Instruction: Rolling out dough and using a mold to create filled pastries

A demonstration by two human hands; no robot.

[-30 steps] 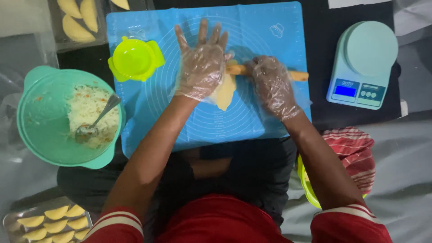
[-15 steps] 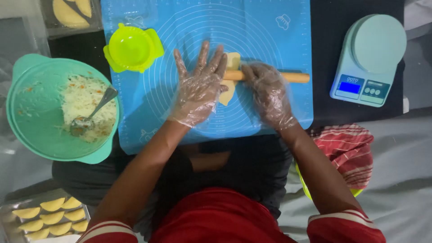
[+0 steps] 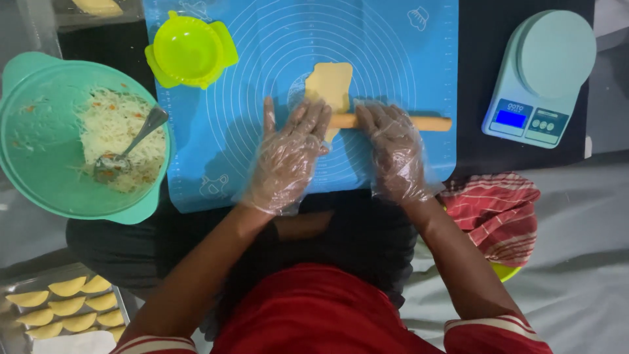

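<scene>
Both gloved hands have slid lower in frame, baring more dough (image 3: 329, 85) | left hand (image 3: 288, 157), right hand (image 3: 393, 151): flat, fingers spread, pressing wooden rolling pin (image 3: 419, 122) | dough at upper centre on blue mat (image 3: 262, 59) | green filling bowl (image 3: 39, 190) left

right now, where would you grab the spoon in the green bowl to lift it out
Take the spoon by the upper end of its handle, near the bowl's right rim, coming from above and the right. The handle slants up out of the filling and is bare there, while the scoop end lies buried, so fingers stay clean.
</scene>
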